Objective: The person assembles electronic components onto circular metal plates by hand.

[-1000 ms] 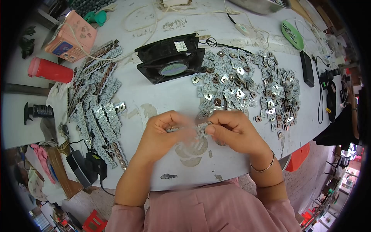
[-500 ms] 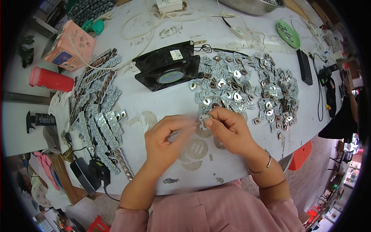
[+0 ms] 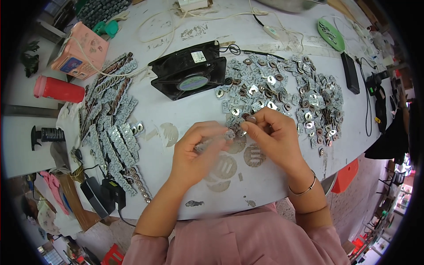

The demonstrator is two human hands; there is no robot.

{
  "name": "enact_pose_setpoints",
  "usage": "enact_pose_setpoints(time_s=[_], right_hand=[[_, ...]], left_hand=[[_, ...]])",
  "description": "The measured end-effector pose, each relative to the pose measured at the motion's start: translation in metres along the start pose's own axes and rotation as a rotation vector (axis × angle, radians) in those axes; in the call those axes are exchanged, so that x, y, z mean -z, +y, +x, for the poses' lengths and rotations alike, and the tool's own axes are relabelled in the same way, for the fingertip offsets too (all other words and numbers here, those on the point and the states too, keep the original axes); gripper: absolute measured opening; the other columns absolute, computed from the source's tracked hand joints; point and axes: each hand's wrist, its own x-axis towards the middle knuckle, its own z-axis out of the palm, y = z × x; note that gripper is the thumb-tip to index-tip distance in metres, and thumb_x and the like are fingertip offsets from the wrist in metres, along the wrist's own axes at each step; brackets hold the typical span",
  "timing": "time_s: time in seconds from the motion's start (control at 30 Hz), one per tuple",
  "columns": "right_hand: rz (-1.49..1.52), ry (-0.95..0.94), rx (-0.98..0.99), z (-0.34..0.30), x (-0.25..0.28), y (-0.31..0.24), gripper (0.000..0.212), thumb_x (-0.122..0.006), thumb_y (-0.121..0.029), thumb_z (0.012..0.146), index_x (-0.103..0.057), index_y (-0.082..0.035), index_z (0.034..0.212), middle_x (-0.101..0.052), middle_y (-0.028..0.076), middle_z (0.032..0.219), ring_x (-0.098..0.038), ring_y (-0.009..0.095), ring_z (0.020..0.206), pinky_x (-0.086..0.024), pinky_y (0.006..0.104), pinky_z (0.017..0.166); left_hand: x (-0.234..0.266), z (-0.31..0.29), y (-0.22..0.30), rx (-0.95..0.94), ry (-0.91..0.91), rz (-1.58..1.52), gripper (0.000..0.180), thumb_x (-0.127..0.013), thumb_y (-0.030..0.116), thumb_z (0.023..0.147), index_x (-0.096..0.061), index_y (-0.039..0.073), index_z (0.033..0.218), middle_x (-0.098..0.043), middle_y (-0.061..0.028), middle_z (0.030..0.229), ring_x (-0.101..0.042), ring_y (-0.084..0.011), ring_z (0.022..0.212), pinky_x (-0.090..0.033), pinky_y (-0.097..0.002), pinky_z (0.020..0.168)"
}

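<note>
My left hand (image 3: 194,152), partly smeared by motion, is curled round a short stack of small grey metal plates (image 3: 229,134); one end shows at the fingertips and more grey in the palm. Close by, my right hand (image 3: 277,134) pinches a small metal plate with a brown round disc (image 3: 250,119) between thumb and forefinger. This lies at the near edge of a loose pile of such plates (image 3: 260,84), some showing brown discs and others shiny faces. To the left, many of these plates lie stacked in long rows (image 3: 117,145).
A black box fan (image 3: 190,73) stands beyond my hands. At the left are a red cup (image 3: 59,89), a pink box (image 3: 81,51) and black adapters (image 3: 99,201). On the right lie a black bar (image 3: 350,73) and a green dish (image 3: 331,34). White cords cross the table's far side.
My right hand has moved up and slightly right, to the pile's near edge. A grey plate seen between both hands before is now with the left hand's stack, which has moved slightly up.
</note>
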Motion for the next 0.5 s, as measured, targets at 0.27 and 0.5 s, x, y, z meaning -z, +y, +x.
enact_pose_setpoints(time_s=[0.27,0.5], right_hand=[[-0.242,0.081,0.136,0.004,0.003,-0.003,0.014,-0.066,-0.01,0.088,-0.061,0.002,0.083,-0.055,0.005,0.067,-0.046,0.009,0.056,-0.039,0.0259,0.051],[0.024,-0.262,0.0,-0.003,0.001,-0.006,0.014,-0.062,-0.011,0.091,-0.069,0.0,0.094,-0.065,0.004,0.076,-0.056,0.008,0.065,-0.044,0.0226,0.058]], left_hand=[[0.011,0.002,0.009,0.174,0.035,-0.015,0.021,-0.061,-0.001,0.09,-0.059,-0.003,0.111,-0.066,-0.013,0.101,-0.069,-0.0207,0.089,-0.056,-0.0282,0.077],[0.013,0.0,0.008,0.202,0.017,-0.123,0.02,-0.062,-0.002,0.089,-0.06,-0.003,0.108,-0.067,-0.0113,0.1,-0.068,-0.0178,0.087,-0.056,-0.0268,0.076]])
